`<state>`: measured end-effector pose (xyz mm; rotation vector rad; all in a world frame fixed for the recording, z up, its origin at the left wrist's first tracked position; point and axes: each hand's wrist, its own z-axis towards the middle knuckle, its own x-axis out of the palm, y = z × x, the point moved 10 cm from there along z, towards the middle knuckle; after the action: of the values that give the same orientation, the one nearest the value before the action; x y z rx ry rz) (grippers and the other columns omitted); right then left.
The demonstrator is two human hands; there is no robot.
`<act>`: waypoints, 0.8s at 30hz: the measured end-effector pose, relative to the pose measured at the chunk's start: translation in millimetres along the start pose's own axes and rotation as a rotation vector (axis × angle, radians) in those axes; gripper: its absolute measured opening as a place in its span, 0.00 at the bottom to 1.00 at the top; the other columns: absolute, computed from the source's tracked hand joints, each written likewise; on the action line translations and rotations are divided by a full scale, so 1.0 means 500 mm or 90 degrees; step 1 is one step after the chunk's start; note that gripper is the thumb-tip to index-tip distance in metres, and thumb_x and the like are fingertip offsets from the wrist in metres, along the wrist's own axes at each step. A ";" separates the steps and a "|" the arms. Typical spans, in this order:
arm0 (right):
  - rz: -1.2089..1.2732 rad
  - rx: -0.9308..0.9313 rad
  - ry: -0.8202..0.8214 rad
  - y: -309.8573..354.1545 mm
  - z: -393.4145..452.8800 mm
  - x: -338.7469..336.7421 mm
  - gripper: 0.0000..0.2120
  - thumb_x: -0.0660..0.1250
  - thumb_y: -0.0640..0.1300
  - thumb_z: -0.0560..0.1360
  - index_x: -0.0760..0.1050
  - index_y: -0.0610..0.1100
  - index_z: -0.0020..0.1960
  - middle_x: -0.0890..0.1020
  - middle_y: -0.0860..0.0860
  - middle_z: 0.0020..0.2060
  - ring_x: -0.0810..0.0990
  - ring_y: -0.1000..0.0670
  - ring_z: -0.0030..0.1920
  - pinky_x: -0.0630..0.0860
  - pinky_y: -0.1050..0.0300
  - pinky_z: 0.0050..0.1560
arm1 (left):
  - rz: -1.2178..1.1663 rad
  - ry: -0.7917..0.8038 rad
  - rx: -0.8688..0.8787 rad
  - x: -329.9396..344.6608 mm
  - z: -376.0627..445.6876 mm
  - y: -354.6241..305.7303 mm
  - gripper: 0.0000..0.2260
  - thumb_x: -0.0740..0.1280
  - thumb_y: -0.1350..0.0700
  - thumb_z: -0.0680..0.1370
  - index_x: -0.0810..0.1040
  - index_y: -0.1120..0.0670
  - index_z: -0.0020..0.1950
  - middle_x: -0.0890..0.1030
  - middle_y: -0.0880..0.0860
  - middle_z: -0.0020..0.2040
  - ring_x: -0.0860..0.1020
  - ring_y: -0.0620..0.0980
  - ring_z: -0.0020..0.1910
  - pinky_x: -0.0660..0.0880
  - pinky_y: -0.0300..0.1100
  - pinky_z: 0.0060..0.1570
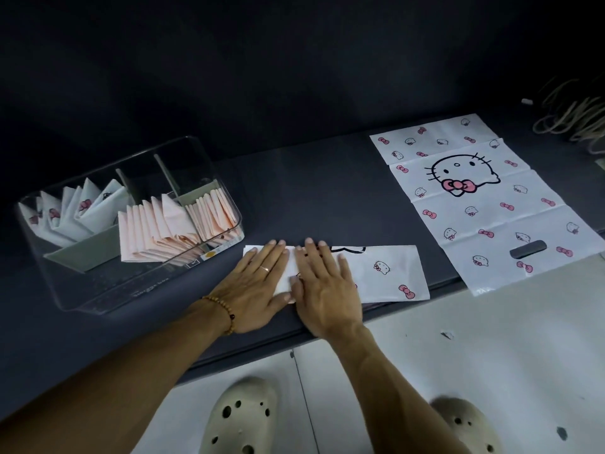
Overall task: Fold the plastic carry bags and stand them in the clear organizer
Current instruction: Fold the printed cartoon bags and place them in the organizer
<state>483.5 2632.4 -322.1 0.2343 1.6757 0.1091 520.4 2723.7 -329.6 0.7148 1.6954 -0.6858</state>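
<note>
Both palms are down on the folded bag [389,273], a long white strip with cat faces and pink bows lying on the dark table [311,191] just right of the clear organizer [131,290]. The left hand [252,290] lies flat with fingers spread straight over the strip's left end, and the right hand [324,286] lies flat just beside it, fingers straight too, thumbs nearly touching. Neither hand pinches anything; they press.

The step looks like flattening the strip before the next fold. To do it well, the air should be pushed out toward the free right end, with the long edges kept lined up so the packet comes out even. Slippery plastic may spring back, so 1 hand should pin the crease while the other turns the end.

In the organizer, 3 compartments already hold upright folded bags [82,208]. A second printed bag [484,204] lies unfolded, well apart on the right.
</note>
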 end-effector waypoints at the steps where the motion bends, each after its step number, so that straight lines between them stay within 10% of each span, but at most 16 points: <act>1: -0.027 -0.016 0.002 -0.019 -0.009 -0.001 0.29 0.41 0.58 0.80 0.48 0.49 0.79 0.49 0.50 0.78 0.45 0.48 0.78 0.45 0.46 0.76 | 0.002 0.008 0.007 0.003 -0.001 0.001 0.33 0.46 0.40 0.80 0.35 0.56 0.76 0.36 0.53 0.77 0.29 0.46 0.72 0.31 0.44 0.71; 10: -0.092 -0.018 0.015 -0.219 -0.073 -0.065 0.31 0.41 0.58 0.80 0.56 0.43 0.77 0.56 0.45 0.77 0.54 0.44 0.77 0.56 0.44 0.74 | -0.026 -0.006 0.084 0.000 -0.010 0.008 0.36 0.53 0.38 0.74 0.38 0.43 0.76 0.32 0.49 0.76 0.30 0.45 0.74 0.35 0.43 0.73; 20: -0.166 -0.021 0.061 -0.269 -0.066 -0.068 0.37 0.29 0.61 0.76 0.46 0.42 0.78 0.47 0.47 0.78 0.45 0.48 0.78 0.46 0.49 0.77 | -0.106 -0.049 0.106 -0.022 -0.016 0.005 0.16 0.55 0.48 0.79 0.63 0.41 0.67 0.42 0.53 0.78 0.34 0.45 0.75 0.34 0.36 0.70; 24: -0.168 0.017 0.022 -0.207 -0.065 -0.106 0.26 0.47 0.51 0.81 0.58 0.39 0.75 0.54 0.41 0.77 0.52 0.43 0.77 0.51 0.45 0.75 | -0.103 -0.031 0.057 -0.022 -0.011 -0.002 0.15 0.48 0.46 0.82 0.64 0.41 0.67 0.45 0.57 0.78 0.39 0.50 0.77 0.41 0.43 0.74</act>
<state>447.3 2522.2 -288.6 0.0295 1.7276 -0.1075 518.3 2726.0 -317.6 0.6220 1.6979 -0.8897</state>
